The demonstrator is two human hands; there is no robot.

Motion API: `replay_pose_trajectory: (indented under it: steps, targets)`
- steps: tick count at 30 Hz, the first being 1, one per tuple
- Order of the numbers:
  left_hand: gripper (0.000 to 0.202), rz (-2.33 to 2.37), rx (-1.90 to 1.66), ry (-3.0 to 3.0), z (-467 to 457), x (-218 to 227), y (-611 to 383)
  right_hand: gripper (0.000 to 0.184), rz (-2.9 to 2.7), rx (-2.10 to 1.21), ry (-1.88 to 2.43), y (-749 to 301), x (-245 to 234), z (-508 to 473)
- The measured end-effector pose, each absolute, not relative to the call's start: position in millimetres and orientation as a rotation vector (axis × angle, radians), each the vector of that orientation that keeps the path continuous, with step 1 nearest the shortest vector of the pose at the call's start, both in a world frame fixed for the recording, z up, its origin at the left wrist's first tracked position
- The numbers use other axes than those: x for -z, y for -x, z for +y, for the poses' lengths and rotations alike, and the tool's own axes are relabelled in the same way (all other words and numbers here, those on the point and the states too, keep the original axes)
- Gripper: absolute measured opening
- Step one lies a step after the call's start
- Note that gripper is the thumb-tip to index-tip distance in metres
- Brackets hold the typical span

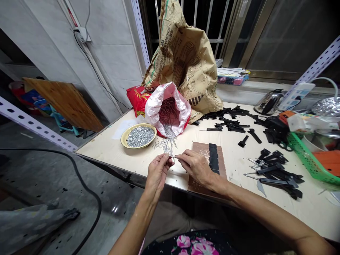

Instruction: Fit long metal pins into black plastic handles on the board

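Note:
My left hand (158,171) and my right hand (196,165) meet above the table's front edge, fingertips pinched. Between them runs a thin metal rod (172,156), with one end in each hand; its exact shape is too small to tell. Just beyond lie loose metal rods (170,131), spilling from a white and pink sack (153,110) that lies open toward me. A yellow dish (123,142) full of small silvery metal pieces (140,136) stands left of the sack. Under my right forearm is a brown board (221,161) bearing a row of black plastic pieces (213,156).
Black plastic handles (233,124) are heaped at the back right. Nearer, several black handles with metal shafts (278,173) lie piled. A green basket (305,156) and a kettle (268,101) stand at the right. Behind the sack rises a large brown paper bag (196,63).

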State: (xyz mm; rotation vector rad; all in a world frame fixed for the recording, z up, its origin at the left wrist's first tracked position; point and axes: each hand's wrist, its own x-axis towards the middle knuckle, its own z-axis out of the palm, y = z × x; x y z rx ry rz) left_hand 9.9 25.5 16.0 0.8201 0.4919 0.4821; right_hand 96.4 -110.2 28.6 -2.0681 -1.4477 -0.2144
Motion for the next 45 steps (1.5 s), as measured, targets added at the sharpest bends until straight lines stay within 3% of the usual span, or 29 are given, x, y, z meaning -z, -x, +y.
replay_pose_trajectory:
  steps: [23, 29, 38, 45]
  targets:
    - [0.028, 0.451, -0.476, -1.345, 12, -5, -27, 0.024, -1.221, 0.262, 2.306, -98, -27, -139]
    - [0.028, 0.468, -0.488, -1.551, 9, -5, -30, 0.023, -1.073, 0.001, 2.238, -103, -24, -142]
    - [0.030, 0.469, -0.455, -1.400, 4, -3, -34, 0.022, -1.101, 0.200, 2.340, -99, -18, -142]
    - [0.029, 0.459, -0.454, -1.396, -1, -8, -37, 0.018, -1.034, 0.034, 2.163, -103, -16, -143]
